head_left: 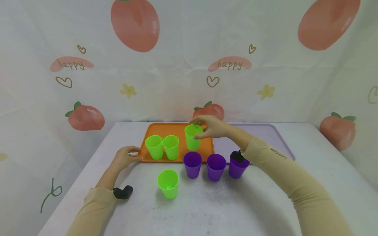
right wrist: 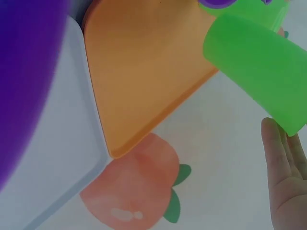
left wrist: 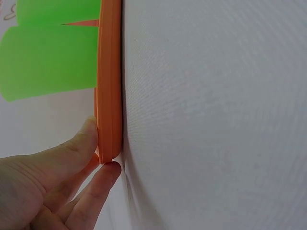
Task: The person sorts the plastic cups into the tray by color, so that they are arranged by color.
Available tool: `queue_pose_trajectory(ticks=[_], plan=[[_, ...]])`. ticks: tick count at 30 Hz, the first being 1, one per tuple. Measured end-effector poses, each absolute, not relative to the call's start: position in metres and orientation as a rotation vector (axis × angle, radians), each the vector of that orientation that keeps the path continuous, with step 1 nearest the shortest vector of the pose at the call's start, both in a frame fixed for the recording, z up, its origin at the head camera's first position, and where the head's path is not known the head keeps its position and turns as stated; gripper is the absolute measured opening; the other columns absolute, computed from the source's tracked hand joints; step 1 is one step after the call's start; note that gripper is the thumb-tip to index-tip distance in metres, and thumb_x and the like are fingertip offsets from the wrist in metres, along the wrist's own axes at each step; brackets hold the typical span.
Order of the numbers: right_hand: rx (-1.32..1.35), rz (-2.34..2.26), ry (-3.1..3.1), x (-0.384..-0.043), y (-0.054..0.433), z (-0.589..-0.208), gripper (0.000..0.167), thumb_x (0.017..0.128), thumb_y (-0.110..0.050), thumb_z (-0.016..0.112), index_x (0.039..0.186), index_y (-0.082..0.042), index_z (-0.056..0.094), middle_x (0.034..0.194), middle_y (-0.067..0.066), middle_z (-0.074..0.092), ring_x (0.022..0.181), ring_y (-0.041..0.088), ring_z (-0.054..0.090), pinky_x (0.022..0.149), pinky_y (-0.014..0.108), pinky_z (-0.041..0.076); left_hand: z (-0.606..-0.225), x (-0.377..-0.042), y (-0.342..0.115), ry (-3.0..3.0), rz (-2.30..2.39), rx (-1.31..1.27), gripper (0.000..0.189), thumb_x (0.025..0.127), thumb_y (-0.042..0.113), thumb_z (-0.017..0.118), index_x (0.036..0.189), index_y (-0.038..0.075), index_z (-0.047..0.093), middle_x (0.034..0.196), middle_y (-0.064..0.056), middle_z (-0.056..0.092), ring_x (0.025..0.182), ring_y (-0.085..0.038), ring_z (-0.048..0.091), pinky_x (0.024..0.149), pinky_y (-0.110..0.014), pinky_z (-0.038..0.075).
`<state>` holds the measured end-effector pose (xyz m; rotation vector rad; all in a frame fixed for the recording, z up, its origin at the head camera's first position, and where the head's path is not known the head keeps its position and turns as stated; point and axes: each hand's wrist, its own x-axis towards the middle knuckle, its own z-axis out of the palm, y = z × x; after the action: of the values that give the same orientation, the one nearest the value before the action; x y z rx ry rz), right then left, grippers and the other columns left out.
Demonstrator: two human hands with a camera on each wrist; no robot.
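On the white cloth-covered table (head_left: pixel 206 203), your left hand (head_left: pixel 125 157) pinches the near-left corner of the flat orange plastic tray (head_left: pixel 174 129), thumb and fingers in a narrow grip on its rim. Your right hand (head_left: pixel 211 127) holds a bright green plastic cup (head_left: pixel 193 137) by its rim, just above the tray's right side.

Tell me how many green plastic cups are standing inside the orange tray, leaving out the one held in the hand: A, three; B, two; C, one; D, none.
B: two green plastic cups stand side by side in the orange tray, while the right hand grips a third green cup by its rim over the tray, and a fourth green cup stands on the table in front of it.
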<state>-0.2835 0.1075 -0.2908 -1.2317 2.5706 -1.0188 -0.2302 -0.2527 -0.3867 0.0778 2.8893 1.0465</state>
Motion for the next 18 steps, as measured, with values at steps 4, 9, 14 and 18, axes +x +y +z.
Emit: queue_pose_trajectory(ticks=[4,9,14,18], plan=[[-1.237,-1.006,2.546,-0.286,0.103,-0.293,0.054,0.077,-0.014,0.075,0.125,-0.002,0.053,0.127,0.015,0.057,0.116,0.034,0.056,0.087,0.039,0.056,-0.387,-0.23,-0.253,2.893,1.04,0.081,0.044,0.08,0.012,0.071,0.118,-0.006,0.059,0.123,-0.027,0.057,0.108,-0.041,0.06,0.091,-0.047,0.051],[-1.235,-0.975,2.541,-0.289,0.099,-0.295,0.055,0.077,-0.014,0.075,0.125,-0.001,0.052,0.127,0.016,0.056,0.116,0.033,0.056,0.086,0.036,0.056,-0.386,-0.23,-0.253,2.898,1.038,0.086,0.044,0.08,0.012,0.071,0.118,-0.006,0.059,0.123,-0.027,0.057,0.108,-0.041,0.06,0.091,-0.047,0.051],[-1.23,-0.943,2.545,-0.291,0.094,-0.296,0.054,0.077,-0.015,0.075,0.124,-0.001,0.053,0.126,0.015,0.057,0.116,0.032,0.056,0.086,0.033,0.056,-0.386,-0.229,-0.253,2.9,1.046,0.098,0.044,0.08,0.011,0.071,0.117,-0.007,0.059,0.122,-0.027,0.057,0.107,-0.041,0.061,0.09,-0.047,0.051],[-1.216,-0.918,2.537,-0.292,0.09,-0.299,0.054,0.077,-0.016,0.075,0.125,-0.002,0.053,0.126,0.013,0.057,0.117,0.031,0.055,0.087,0.034,0.056,-0.384,-0.228,-0.252,2.9,1.045,0.098,0.044,0.08,0.012,0.072,0.117,-0.007,0.059,0.122,-0.028,0.057,0.107,-0.041,0.061,0.09,-0.046,0.052]])
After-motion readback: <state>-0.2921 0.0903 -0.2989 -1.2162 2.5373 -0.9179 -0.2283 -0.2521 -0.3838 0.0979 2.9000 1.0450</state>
